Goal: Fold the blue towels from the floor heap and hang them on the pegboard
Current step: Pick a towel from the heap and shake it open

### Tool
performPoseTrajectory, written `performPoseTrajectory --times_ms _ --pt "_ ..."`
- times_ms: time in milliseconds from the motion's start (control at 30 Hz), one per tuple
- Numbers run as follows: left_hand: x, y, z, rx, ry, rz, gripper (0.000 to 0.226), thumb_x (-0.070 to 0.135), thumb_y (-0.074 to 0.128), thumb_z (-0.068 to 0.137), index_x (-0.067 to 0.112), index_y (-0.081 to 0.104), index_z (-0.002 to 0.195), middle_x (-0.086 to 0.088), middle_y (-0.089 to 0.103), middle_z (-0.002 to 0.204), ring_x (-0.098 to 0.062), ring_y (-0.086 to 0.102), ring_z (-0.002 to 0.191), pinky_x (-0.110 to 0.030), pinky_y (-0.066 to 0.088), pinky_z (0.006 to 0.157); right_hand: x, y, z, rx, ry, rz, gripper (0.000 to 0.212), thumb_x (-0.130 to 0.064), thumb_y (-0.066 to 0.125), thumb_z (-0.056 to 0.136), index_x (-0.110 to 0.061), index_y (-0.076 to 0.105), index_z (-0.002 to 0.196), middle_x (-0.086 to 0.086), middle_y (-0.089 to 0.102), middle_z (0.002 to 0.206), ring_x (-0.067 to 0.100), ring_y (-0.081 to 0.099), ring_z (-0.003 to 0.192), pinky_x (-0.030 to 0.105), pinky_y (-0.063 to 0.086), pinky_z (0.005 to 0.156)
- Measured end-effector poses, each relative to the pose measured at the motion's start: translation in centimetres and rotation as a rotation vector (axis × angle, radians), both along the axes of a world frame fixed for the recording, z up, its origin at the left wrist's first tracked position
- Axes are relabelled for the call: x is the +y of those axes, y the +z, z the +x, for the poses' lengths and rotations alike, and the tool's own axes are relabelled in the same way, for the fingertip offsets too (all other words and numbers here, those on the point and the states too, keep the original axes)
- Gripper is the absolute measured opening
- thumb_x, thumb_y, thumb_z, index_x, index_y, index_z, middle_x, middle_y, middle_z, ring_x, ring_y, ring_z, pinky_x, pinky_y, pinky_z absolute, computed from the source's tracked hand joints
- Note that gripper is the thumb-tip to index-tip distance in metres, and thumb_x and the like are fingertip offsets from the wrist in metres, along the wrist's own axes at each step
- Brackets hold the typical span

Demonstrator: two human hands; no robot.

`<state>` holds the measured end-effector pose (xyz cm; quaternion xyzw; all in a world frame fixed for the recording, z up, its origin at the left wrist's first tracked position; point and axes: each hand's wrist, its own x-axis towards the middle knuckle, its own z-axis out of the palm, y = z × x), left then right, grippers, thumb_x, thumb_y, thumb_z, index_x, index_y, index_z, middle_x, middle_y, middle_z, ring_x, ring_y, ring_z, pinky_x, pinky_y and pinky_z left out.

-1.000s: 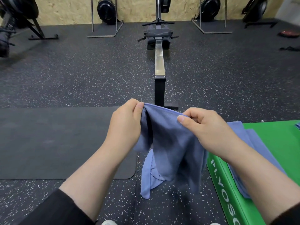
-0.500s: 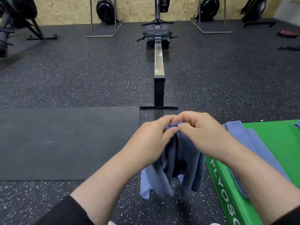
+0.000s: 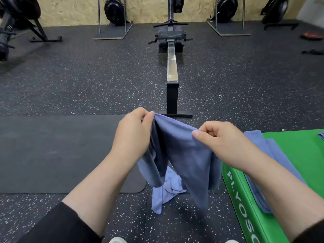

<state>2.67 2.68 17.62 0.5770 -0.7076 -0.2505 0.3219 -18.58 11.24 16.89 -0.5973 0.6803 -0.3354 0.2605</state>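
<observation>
Blue towel point(image 3: 184, 158) hangs in the air between the two hands, over the speckled gym floor point(image 3: 87, 81), its lower folds trailing down toward more blue cloth point(image 3: 164, 195) lying on the floor below. Half a second ago the hands were bunched together at the top edge; now they have drawn apart again, so the top hem runs fairly taut from one grip to the other. The left hand point(image 3: 133, 132) pinches one end of that hem between thumb and curled fingers, and the right hand point(image 3: 222, 139) pinches the other end the same way. Spreading the edge like this looks like the person finding the corners and opening the cloth flat, an early part of folding; the body of the towel is bunched and creased, so no clean fold seems made yet. Just to the right stands a green plyo box point(image 3: 289, 155) with other blue towels point(image 3: 270, 149) draped over its near edge. The pegboard is not in view, so hanging appears some way off.
</observation>
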Motion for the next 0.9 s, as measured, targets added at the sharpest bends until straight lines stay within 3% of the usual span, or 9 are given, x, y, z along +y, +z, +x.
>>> performPoseTrajectory --times_ms 167,267,333,433,533,633,733,833,900 --pt "1.1 -0.1 -0.8 -0.037 -0.17 0.044 0.012 0.039 0.058 0.099 0.034 0.064 0.108 0.015 0.06 0.072 -0.011 0.055 0.074 -0.028 0.039 0.071 -0.4 -0.2 0.3 0.031 0.013 -0.054 0.018 -0.02 0.056 0.099 -0.019 0.063 0.082 -0.012 0.048 0.058 0.005 0.038 0.054 0.018 0.034 0.055" --pt "2.4 -0.2 -1.8 -0.055 -0.374 0.054 0.036 0.041 0.059 0.098 0.044 0.056 0.134 0.016 0.059 0.072 0.003 0.052 0.066 -0.022 0.039 0.072 -0.4 -0.2 0.7 0.03 0.071 -0.061 0.017 -0.019 0.054 0.101 -0.026 0.067 0.091 -0.013 0.067 0.076 0.003 0.056 0.072 0.02 0.043 0.07" --pt "3.0 -0.4 -2.4 -0.093 -0.469 0.044 0.042 0.041 0.058 0.099 0.046 0.051 0.14 0.015 0.054 0.061 -0.002 0.049 0.061 -0.022 0.037 0.066 -0.4 -0.3 0.9 0.03 0.114 -0.073 0.018 -0.017 0.053 0.102 -0.025 0.069 0.097 -0.014 0.071 0.086 0.002 0.06 0.083 0.021 0.044 0.077" --pt "3.3 -0.8 -2.9 -0.118 -0.515 0.025 0.032 0.04 0.055 0.1 0.043 0.057 0.132 0.016 0.052 0.056 -0.005 0.046 0.061 -0.025 0.038 0.062 -0.5 -0.5 0.8 0.024 0.124 -0.088 0.017 -0.016 0.056 0.101 -0.025 0.07 0.099 -0.016 0.072 0.091 -0.001 0.062 0.087 0.022 0.045 0.082" --pt "3.0 -1.2 -3.0 -0.13 -0.458 0.029 0.017 0.044 0.054 0.1 0.034 0.067 0.106 0.013 0.055 0.062 -0.008 0.051 0.067 -0.031 0.042 0.066 -0.6 -0.8 0.8 -0.032 0.099 -0.09 0.011 -0.019 0.061 0.099 -0.024 0.07 0.096 -0.013 0.074 0.088 0.008 0.066 0.087 0.032 0.051 0.085" --pt "3.0 -1.2 -2.9 -0.122 -0.436 0.053 0.023 0.044 0.054 0.1 0.027 0.06 0.086 0.009 0.055 0.061 -0.007 0.049 0.063 -0.032 0.04 0.062 -0.6 -0.7 0.9 -0.083 0.091 -0.103 0.009 -0.02 0.064 0.097 -0.024 0.068 0.092 -0.009 0.075 0.081 0.012 0.066 0.077 0.032 0.05 0.078" --pt "2.7 -1.0 -2.7 -0.067 -0.318 0.027 0.026 0.039 0.051 0.101 0.024 0.056 0.082 0.007 0.059 0.067 -0.013 0.056 0.072 -0.034 0.044 0.068 -0.5 -0.6 0.9 -0.102 0.071 -0.1 0.011 -0.026 0.069 0.094 -0.022 0.067 0.084 -0.005 0.066 0.065 0.004 0.047 0.057 0.027 0.038 0.06" --pt "1.6 -0.4 -1.9 0.009 -0.128 -0.001 0.029 0.036 0.05 0.103 0.022 0.055 0.078 0.008 0.058 0.067 -0.018 0.055 0.075 -0.034 0.036 0.066 -0.5 -0.8 0.5 -0.039 0.066 -0.049 0.022 -0.033 0.07 0.092 -0.016 0.067 0.078 0.0 0.06 0.062 0.006 0.041 0.058 0.032 0.035 0.059" --pt "0.9 -0.1 -1.2 0.048 -0.041 -0.007 0.029 0.034 0.05 0.103 0.02 0.056 0.078 0.008 0.06 0.069 -0.019 0.056 0.076 -0.033 0.035 0.066 -0.4 -0.9 0.3 0.018 0.058 -0.034 0.028 -0.035 0.067 0.093 -0.015 0.064 0.075 -0.006 0.049 0.058 0.006 0.036 0.056 0.032 0.032 0.057"
